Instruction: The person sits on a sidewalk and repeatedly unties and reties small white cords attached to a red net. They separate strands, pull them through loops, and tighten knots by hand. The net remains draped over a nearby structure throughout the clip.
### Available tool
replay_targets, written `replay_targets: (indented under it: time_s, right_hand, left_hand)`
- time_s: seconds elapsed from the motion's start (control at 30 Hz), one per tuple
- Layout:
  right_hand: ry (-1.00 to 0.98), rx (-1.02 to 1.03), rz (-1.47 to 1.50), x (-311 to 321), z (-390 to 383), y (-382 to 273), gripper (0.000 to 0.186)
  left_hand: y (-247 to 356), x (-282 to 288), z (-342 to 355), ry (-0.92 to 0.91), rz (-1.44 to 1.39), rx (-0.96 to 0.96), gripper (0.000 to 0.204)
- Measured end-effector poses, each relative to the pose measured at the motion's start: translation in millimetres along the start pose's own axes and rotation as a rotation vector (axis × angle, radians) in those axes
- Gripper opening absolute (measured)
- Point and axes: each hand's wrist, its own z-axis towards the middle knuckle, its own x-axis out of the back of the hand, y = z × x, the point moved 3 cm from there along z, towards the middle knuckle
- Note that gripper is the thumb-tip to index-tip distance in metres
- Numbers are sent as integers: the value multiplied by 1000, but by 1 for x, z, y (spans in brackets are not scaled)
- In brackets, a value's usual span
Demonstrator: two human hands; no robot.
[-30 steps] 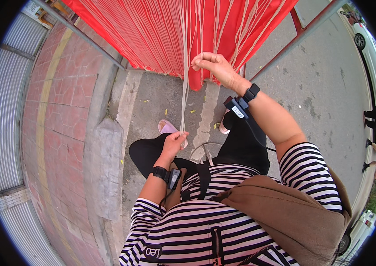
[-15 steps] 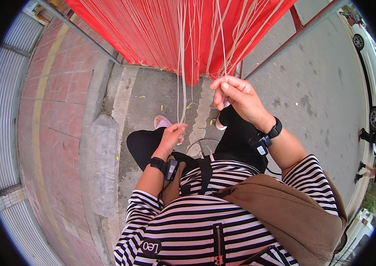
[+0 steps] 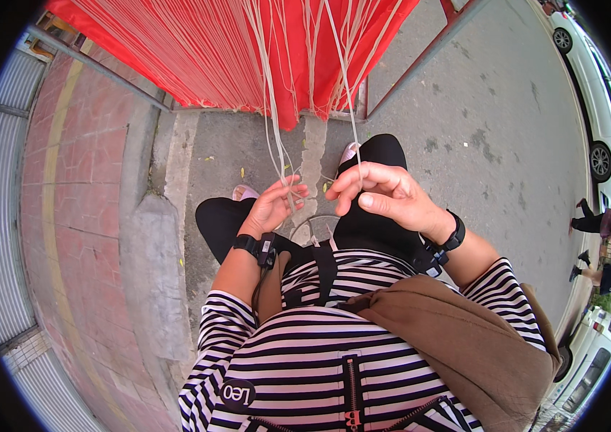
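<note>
A grey road (image 3: 492, 108) spreads across the scene, with a white car (image 3: 600, 115) along its far right side. At the far side hangs a red cloth (image 3: 212, 54), its lower edge coming to a blunt point toward the near side, with many pale threads in front of it (close-set on the left, looser and in clumps on the right). Two metal rails stand beside it, a left rail (image 3: 100, 67) and a right rail (image 3: 428, 54), and a brown bag (image 3: 449, 331) lies against the person's striped top (image 3: 291, 367). A slim bundle of threads (image 3: 270, 101) stretches far to near, its long axis leaning slightly right as it comes nearer, and its near end reaches the left hand (image 3: 276, 205). To the right, a single pale strand (image 3: 347, 90) follows much the same slant from the cloth down to the right hand (image 3: 386, 194). The right hand has its fingers bent and its thumb a little apart; the strand meets the index finger, though I cannot tell whether it is pinched. The left hand is half open, fingers loosely curled, with threads crossing them; how firmly they are held I cannot tell.
</note>
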Motion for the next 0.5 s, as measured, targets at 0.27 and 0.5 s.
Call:
replay_targets:
  time_s: [0.27,0.5]
  right_hand:
    - [-39,-149,93,-3,-18,19,28]
    - [-97,-146,93,-4,-27,0,34]
  left_hand:
    - [1,15,11,100,16,11,29]
    - [10,27,17,175,8,-102,17]
